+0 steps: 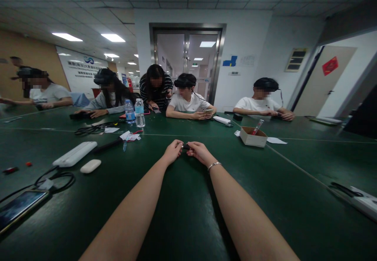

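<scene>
Both my arms stretch forward over the green table (182, 198). Between my hands is a small dark object (185, 146) with a shiny bit at its left end; its kind is too small to make out. My left hand (173, 152) pinches its left end with thumb and fingers. My right hand (200, 152), with a silver bracelet (214, 166) at the wrist, has its fingers closed on the right end. The two hands are close together, a little above or on the tabletop; I cannot tell which.
To the left are a white power strip (75, 154), a white oval case (90, 166), a phone (22, 206) with cables, and two bottles (139, 113). An open box (253, 137) stands right of my hands. Several people sit across the table.
</scene>
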Motion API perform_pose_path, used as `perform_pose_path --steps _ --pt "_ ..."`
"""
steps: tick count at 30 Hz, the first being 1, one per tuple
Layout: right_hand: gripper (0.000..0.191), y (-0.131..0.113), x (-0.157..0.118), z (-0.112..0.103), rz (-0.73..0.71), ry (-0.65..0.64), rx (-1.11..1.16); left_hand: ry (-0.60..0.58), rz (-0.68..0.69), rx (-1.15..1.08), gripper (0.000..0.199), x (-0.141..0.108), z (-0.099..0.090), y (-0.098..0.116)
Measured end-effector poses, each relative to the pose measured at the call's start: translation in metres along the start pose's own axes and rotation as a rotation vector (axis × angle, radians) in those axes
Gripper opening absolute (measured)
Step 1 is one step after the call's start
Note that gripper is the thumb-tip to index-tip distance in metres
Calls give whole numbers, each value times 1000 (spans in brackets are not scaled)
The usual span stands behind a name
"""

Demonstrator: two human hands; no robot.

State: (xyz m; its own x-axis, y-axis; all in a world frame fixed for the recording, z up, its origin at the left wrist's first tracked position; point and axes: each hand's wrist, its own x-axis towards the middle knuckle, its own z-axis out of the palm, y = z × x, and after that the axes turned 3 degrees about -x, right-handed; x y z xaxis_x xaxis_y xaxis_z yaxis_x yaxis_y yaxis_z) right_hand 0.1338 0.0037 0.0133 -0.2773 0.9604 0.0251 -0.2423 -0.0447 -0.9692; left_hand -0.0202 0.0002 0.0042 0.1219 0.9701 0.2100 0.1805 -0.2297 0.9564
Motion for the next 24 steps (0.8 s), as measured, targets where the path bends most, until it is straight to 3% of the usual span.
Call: perform_pose_path --steps 24 --pt "12 0 1 0 12 15 10 -39 -24 -6 24 -1 0 2"
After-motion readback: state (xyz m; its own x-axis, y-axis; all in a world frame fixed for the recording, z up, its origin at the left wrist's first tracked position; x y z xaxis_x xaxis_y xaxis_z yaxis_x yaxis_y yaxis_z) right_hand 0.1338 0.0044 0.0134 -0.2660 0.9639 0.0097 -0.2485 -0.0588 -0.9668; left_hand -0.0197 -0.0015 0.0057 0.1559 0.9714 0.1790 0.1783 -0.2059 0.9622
